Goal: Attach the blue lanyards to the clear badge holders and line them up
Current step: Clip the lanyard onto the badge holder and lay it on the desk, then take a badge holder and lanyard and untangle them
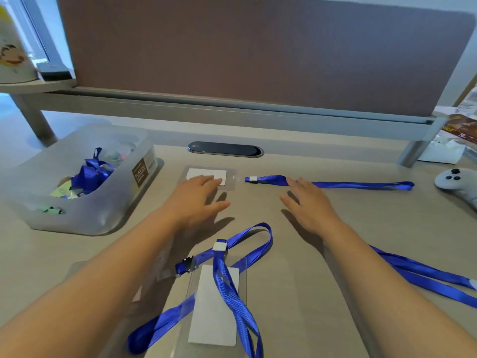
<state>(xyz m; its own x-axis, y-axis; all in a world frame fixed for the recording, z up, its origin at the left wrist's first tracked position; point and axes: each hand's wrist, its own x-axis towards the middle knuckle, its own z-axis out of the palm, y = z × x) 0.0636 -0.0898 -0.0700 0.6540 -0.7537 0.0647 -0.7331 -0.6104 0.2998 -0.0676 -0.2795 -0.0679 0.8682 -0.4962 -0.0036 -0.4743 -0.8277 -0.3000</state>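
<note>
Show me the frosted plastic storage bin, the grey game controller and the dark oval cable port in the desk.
Frosted plastic storage bin [108, 213]: head view, front wall.
Grey game controller [455, 183]: head view, upper body.
Dark oval cable port [225, 149]: head view, cover's middle.

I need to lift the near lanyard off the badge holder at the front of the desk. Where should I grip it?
Probably pinch the near lanyard at its white clasp, coming from above with right hand fingers. The clasp sits just past the front badge holder, where both straps meet, so one pinch should lift them together.
</note>
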